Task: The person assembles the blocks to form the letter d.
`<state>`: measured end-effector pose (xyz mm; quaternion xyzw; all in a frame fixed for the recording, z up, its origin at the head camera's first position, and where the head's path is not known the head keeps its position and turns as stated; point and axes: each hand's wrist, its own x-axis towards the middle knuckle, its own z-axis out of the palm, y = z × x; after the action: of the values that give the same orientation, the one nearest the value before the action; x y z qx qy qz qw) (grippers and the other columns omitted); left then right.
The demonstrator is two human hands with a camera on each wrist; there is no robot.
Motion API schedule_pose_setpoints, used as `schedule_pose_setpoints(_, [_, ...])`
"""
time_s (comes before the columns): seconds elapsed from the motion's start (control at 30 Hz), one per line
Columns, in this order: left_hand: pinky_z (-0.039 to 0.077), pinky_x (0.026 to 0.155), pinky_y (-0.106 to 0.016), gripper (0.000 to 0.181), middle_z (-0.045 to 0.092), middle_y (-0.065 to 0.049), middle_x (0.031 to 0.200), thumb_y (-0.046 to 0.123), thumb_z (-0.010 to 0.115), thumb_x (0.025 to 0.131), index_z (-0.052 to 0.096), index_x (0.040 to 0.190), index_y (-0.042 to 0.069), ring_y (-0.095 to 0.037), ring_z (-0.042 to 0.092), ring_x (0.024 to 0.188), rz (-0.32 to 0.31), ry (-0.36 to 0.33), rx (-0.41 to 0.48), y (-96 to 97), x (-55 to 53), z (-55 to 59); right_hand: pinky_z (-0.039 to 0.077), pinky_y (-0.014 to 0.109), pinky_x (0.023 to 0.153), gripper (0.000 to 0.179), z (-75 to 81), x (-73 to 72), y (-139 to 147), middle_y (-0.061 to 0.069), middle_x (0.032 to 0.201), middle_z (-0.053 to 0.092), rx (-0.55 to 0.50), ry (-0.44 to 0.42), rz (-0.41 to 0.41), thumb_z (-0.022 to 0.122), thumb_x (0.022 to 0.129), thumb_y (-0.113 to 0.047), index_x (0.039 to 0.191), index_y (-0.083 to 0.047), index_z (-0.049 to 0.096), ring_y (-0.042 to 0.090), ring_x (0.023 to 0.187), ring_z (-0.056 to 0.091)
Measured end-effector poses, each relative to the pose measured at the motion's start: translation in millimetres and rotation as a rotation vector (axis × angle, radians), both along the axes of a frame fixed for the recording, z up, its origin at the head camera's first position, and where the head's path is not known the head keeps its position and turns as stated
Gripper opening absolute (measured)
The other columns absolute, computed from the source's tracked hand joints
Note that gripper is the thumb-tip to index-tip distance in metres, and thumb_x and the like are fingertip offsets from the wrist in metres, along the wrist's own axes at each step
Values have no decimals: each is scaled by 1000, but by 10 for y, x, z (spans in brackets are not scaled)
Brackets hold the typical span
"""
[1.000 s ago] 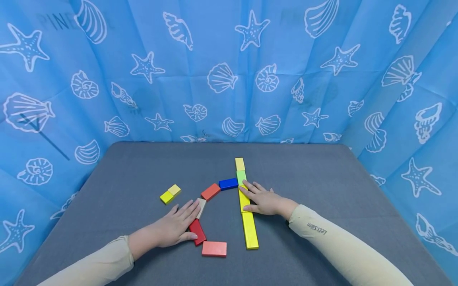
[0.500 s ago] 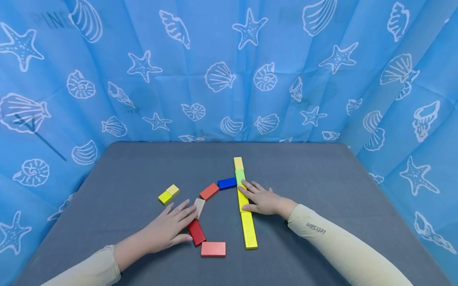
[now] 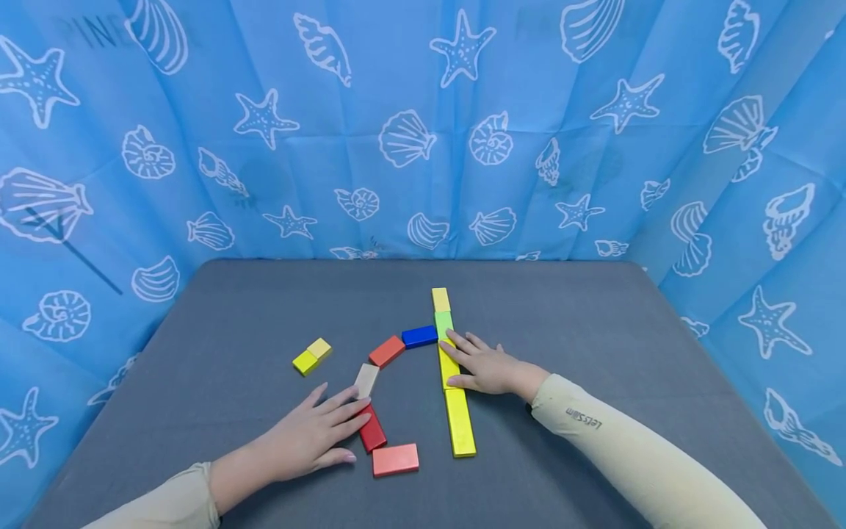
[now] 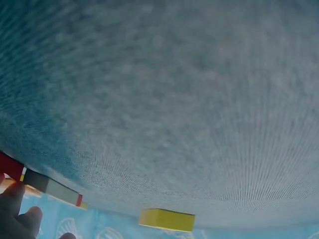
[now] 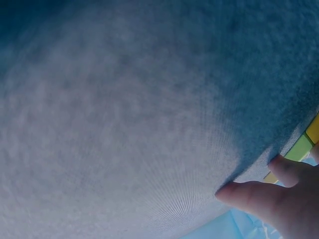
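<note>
My left hand (image 3: 311,437) lies with outstretched fingers, their tips on the upper end of the dark red block (image 3: 374,433) and close to the off-white block (image 3: 367,378). Its thumb is left of the salmon block (image 3: 395,461). An orange-red block (image 3: 386,351) and a blue block (image 3: 419,337) continue the curve. My right hand (image 3: 492,371) rests spread, fingertips and thumb on the upper long yellow block (image 3: 446,365). In line with that are a lower yellow block (image 3: 460,424), a green block (image 3: 443,323) and a pale yellow block (image 3: 440,300).
Two small blocks, one bright yellow (image 3: 305,362) and one pale yellow (image 3: 320,347), lie touching at the left. Grey cloth covers the table (image 3: 562,316). A blue curtain (image 3: 370,66) with shell prints hangs around the back and sides.
My left hand has slid from the off-white block down to the dark red one. The red block has shifted slightly right, and the salmon block has turned a little. My right hand stays put.
</note>
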<state>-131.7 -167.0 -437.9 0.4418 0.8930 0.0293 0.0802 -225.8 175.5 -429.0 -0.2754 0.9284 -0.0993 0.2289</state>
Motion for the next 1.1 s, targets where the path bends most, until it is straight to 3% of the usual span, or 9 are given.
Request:
schedule_pose_setpoints(0.17, [28, 105, -64, 62, 38, -3, 153, 57, 38, 99, 48, 145, 17, -31, 24, 144, -20, 3, 46, 51, 42, 38, 17, 74, 102, 73, -11, -1, -1, 3, 163, 6, 2, -5, 0, 49, 98, -50, 157, -21, 18, 38, 146, 9])
schedule_pose_setpoints(0.33, [33, 102, -63, 56, 41, 1, 151, 52, 35, 102, 46, 147, 19, -27, 26, 144, -180, -37, 98, 221, 195, 88, 17, 73, 102, 73, 0, 11, -3, 4, 163, 5, 9, -8, 5, 49, 98, -50, 157, -20, 17, 38, 146, 9])
schedule_pose_setpoints(0.43, [35, 102, -60, 59, 35, 3, 155, 54, 30, 103, 41, 149, 19, -24, 24, 145, -272, -62, 39, 333, 280, 85, 17, 73, 103, 72, 2, 11, -1, 4, 163, 4, 13, -4, 7, 47, 99, -49, 157, -21, 16, 38, 146, 9])
schedule_pose_setpoints(0.53, [37, 102, -57, 62, 30, 4, 157, 55, 26, 102, 39, 150, 17, -22, 23, 145, -312, -40, -17, 411, 320, 56, 17, 73, 103, 72, -2, 6, 2, 4, 163, 5, 6, 2, 7, 48, 99, -49, 157, -21, 17, 38, 146, 9])
schedule_pose_setpoints(0.7, [37, 103, -54, 61, 29, 5, 157, 54, 28, 102, 39, 150, 18, -22, 24, 145, -316, 7, -38, 489, 291, 15, 18, 72, 103, 72, -26, -3, 9, 3, 163, 5, 16, 14, 6, 47, 99, -50, 157, -22, 17, 37, 146, 9])
schedule_pose_setpoints(0.9, [34, 106, -55, 59, 30, 5, 157, 51, 36, 102, 39, 150, 17, -22, 22, 145, -295, -24, 0, 536, 224, 11, 18, 72, 103, 73, -53, -17, 7, 3, 163, 4, 22, 15, 8, 48, 98, -51, 157, -22, 16, 36, 146, 9])
schedule_pose_setpoints(1.1, [34, 106, -54, 60, 31, 5, 156, 52, 36, 102, 38, 150, 17, -19, 23, 145, -271, -52, -11, 558, 223, 36, 18, 73, 103, 73, -33, -8, -2, 4, 163, 4, 18, 12, 5, 48, 98, -51, 157, -21, 17, 37, 146, 9])
